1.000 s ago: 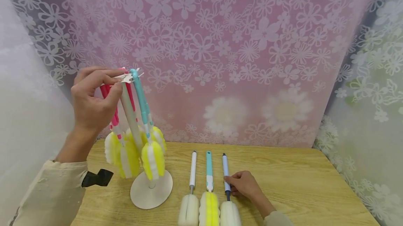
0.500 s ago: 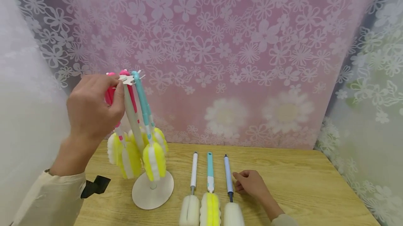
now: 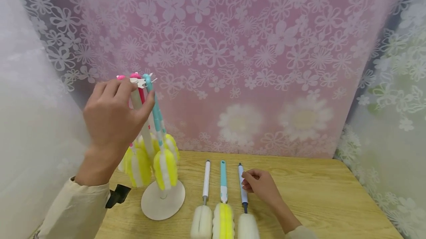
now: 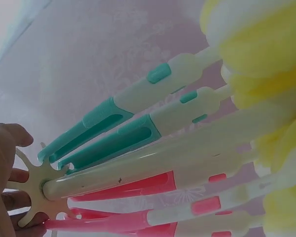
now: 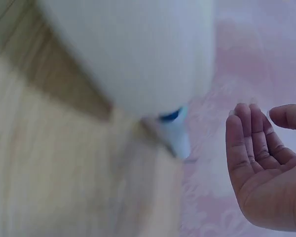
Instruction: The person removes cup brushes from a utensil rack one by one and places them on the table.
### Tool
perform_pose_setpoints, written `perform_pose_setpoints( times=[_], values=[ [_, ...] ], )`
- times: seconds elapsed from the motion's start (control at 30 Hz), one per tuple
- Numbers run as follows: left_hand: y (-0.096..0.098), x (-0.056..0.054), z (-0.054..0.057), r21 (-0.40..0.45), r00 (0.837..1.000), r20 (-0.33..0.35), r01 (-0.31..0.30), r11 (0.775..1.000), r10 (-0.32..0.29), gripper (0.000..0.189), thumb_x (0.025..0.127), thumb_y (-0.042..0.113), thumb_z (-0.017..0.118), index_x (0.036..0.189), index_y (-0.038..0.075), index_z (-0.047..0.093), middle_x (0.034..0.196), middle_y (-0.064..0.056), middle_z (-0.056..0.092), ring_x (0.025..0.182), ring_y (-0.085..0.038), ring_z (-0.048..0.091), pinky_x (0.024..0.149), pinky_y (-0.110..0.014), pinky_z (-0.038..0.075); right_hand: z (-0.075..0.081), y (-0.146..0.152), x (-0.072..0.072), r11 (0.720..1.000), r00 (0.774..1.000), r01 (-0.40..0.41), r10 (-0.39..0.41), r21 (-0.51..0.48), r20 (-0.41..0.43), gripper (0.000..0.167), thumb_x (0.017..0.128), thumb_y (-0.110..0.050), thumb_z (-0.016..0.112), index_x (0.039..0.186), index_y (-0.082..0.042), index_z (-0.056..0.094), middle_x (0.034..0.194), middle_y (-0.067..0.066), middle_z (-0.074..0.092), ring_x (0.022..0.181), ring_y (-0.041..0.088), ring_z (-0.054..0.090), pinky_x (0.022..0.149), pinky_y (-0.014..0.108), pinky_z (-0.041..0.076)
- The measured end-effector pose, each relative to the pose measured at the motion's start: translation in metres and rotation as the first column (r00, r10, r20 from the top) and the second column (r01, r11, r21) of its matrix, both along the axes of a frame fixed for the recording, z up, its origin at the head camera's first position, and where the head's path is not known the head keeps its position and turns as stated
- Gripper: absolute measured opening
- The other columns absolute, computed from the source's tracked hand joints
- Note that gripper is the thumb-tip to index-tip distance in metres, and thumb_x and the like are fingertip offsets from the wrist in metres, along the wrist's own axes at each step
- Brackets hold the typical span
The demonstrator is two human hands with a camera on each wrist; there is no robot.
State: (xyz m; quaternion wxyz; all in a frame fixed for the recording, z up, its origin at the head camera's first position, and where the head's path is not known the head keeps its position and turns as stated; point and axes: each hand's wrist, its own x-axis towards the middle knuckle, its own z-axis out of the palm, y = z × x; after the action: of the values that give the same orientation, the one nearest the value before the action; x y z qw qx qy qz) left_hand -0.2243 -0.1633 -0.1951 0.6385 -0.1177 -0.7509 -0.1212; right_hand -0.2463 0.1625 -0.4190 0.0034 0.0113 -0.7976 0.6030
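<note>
My left hand is at the top of a white stand, fingers on its star-shaped hook rack and thumb held apart. From the rack hang several sponge bottle brushes with teal handles and pink handles; their yellow-and-white sponge heads point down. On the table, my right hand hovers beside a cup brush with a lavender handle, fingertips close to the handle. In the right wrist view its fingers are loosely bent with nothing between them, and a white sponge head looms near the camera.
Left of the lavender brush lie a teal-handled brush and a white-handled brush, sponges toward me. The stand's round base rests on the wooden table. A floral curtain closes off the back.
My left hand has loosened its pinch and swung right around the rack, thumb spreading. My right hand let go of the lavender handle, drew back, then came near it again, higher up.
</note>
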Motion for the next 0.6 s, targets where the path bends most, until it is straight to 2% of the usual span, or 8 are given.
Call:
perform_pose_setpoints(
  times=[0.13,0.27,0.4,0.5,0.6],
  values=[
    [0.003,-0.004,0.002,0.005,0.999,-0.025,-0.039,0.999,0.039,0.029,0.084,0.027,0.065,0.072,0.001,0.062,0.071,-0.016,0.061,0.074,-0.04,0.057,0.06,-0.051,0.047,0.014,-0.014,0.002,0.999,0.998,-0.034,0.033,-0.012,-0.052,0.02,0.093,-0.016,0.06,0.095,0.003,0.066,0.077,0.012,0.064,0.072,0.028,0.066,0.065,0.033,0.056],
    [0.004,-0.006,0.005,0.0,0.996,-0.055,-0.07,0.998,0.07,0.027,0.085,0.023,0.061,0.07,0.002,0.063,0.068,-0.015,0.059,0.07,-0.04,0.056,0.053,-0.049,0.044,0.025,-0.028,0.004,0.994,0.99,-0.105,0.1,-0.044,-0.099,0.021,0.093,-0.017,0.061,0.095,0.004,0.065,0.079,0.014,0.065,0.072,0.025,0.066,0.067,0.035,0.056],
    [0.003,-0.009,0.006,-0.008,0.992,-0.092,-0.091,0.996,0.09,0.026,0.081,0.02,0.057,0.061,0.005,0.055,0.062,-0.013,0.054,0.057,-0.036,0.048,0.043,-0.039,0.032,0.036,-0.045,0.005,0.977,0.972,-0.202,0.19,-0.074,-0.14,0.024,0.094,-0.019,0.06,0.097,0.005,0.064,0.08,0.012,0.064,0.072,0.023,0.066,0.07,0.035,0.056],
    [0.001,-0.011,0.006,-0.002,0.992,-0.102,-0.076,0.997,0.075,0.024,0.077,0.019,0.055,0.057,0.006,0.052,0.058,-0.011,0.051,0.049,-0.031,0.039,0.043,-0.034,0.023,0.046,-0.058,0.007,0.962,0.956,-0.26,0.244,-0.082,-0.164,0.024,0.094,-0.021,0.059,0.097,0.003,0.064,0.081,0.012,0.064,0.073,0.022,0.066,0.071,0.034,0.056],
    [-0.002,-0.013,0.005,0.004,0.995,-0.102,-0.023,1.0,0.023,0.023,0.077,0.019,0.055,0.058,0.005,0.054,0.057,-0.01,0.051,0.047,-0.029,0.039,0.044,-0.034,0.024,0.057,-0.073,0.007,0.944,0.931,-0.32,0.3,-0.075,-0.207,0.025,0.095,-0.022,0.059,0.099,0.002,0.064,0.084,0.013,0.064,0.075,0.023,0.066,0.071,0.032,0.055]
  ],
)
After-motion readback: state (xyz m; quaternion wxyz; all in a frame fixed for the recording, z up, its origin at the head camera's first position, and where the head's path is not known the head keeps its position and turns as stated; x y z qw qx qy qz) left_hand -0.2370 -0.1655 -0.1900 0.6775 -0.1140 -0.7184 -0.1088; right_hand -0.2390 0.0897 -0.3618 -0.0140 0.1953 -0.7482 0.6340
